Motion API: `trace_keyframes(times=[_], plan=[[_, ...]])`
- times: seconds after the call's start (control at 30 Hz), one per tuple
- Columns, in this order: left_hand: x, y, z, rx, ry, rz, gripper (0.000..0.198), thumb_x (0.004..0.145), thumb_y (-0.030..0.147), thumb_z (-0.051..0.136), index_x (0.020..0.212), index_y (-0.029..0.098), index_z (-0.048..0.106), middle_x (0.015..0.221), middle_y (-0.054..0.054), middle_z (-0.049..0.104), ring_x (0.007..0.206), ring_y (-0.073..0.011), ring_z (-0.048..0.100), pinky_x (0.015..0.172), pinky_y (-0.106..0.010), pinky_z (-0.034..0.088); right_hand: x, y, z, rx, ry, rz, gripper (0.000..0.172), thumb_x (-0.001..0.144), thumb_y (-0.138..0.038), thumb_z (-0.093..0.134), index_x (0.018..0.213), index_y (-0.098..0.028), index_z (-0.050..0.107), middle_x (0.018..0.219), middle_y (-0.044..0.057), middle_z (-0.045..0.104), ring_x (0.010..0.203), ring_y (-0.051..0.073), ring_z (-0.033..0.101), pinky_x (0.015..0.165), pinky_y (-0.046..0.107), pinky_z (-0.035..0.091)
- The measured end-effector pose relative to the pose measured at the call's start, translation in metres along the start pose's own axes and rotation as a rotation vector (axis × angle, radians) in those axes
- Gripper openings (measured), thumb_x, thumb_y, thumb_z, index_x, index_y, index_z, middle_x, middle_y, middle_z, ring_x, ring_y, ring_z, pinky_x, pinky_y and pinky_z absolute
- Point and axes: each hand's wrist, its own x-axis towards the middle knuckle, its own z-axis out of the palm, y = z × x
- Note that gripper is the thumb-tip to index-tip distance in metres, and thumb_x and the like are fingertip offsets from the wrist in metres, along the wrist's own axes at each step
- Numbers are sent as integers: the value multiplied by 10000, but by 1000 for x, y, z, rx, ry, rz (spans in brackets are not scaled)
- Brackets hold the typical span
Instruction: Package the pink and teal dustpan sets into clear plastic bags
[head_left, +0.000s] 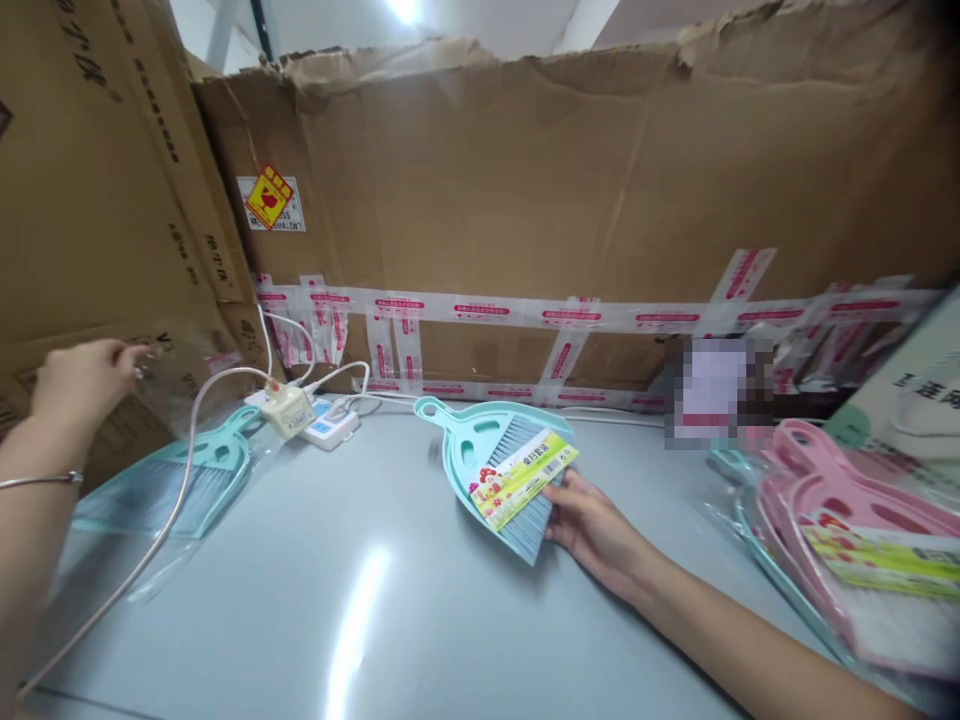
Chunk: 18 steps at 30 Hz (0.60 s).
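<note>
My right hand (589,525) grips the right edge of a teal dustpan-and-brush set (472,450), fingers closed beside its label. A yellow-green card label (525,475) wraps across the grey-blue bristles, and the pan's handle points to the upper left. My left hand (82,385) is raised at the left, thumb and finger pinched on a clear plastic bag (187,365). Below it lies another teal dustpan-and-brush set (199,470) under clear plastic; whether this is the same plastic I cannot tell.
Pink dustpan sets (840,490) lie stacked in plastic at the right, with teal ones beneath. A power strip (330,422) with a plugged-in adapter (287,410) sits at the back left. A pale cable (184,480) crosses the left side. Cardboard (487,180) walls the grey table (435,620).
</note>
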Motion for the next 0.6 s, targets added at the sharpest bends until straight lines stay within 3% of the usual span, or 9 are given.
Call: trace_keyframes(times=[0.03,0.13,0.2,0.27,0.3,0.33,0.4,0.47,0.6], plan=[[-11,12,0,43,-101,-4,393,769,443,571,900,74,615,1031,-90,611,1006,-280,534,816,-425,411,0,-1,0,6,7,9,241,635,-180,671,805,-198,500,713,-1,668,551,116,595,451,207,441],[-55,56,-7,-67,395,261,536,814,466,498,1197,92,469,1355,-170,392,1206,-311,381,955,-495,301,0,-1,0,24,9,27,277,634,-171,678,852,-194,508,709,-3,669,560,119,601,452,205,453],[-93,90,-13,-288,414,393,422,832,445,462,1073,110,548,1165,-122,545,1138,-257,442,958,-432,319,1,0,0,44,1,25,312,632,-176,687,887,-195,509,722,-5,674,565,119,605,463,208,464],[-136,123,-14,-579,-32,432,436,855,496,370,824,126,598,843,-70,608,802,-169,557,749,-314,433,3,1,0,69,-11,21,327,635,-183,693,905,-199,508,740,-3,681,570,118,608,476,211,470],[-157,138,-12,-676,-419,416,471,815,558,402,772,131,596,748,-54,601,643,-145,545,613,-285,434,3,2,0,80,-15,19,325,639,-185,692,906,-200,507,742,-2,682,569,118,608,479,210,470],[-178,152,-7,-745,-804,374,483,782,587,439,800,131,599,765,-54,609,561,-128,530,527,-269,413,3,2,0,86,-19,17,320,642,-185,690,905,-201,508,736,-3,681,565,117,607,478,209,468],[-214,172,6,-927,-1250,157,478,736,592,507,909,153,578,830,-38,612,479,-88,492,446,-238,379,2,2,1,84,-33,18,307,647,-176,684,899,-201,509,718,-8,676,562,118,608,475,208,467],[-240,185,21,-1109,-1450,30,429,727,563,543,868,158,544,670,12,562,435,-63,455,412,-197,348,-1,-1,2,83,-66,30,280,656,-167,667,888,-195,512,723,-3,678,591,124,625,506,215,487],[-266,191,38,-1201,-1309,-58,347,694,458,620,784,172,446,502,69,489,358,-50,408,332,-158,273,-5,-10,5,81,-129,55,237,785,-374,531,918,-178,524,803,56,697,686,162,664,610,277,536]])
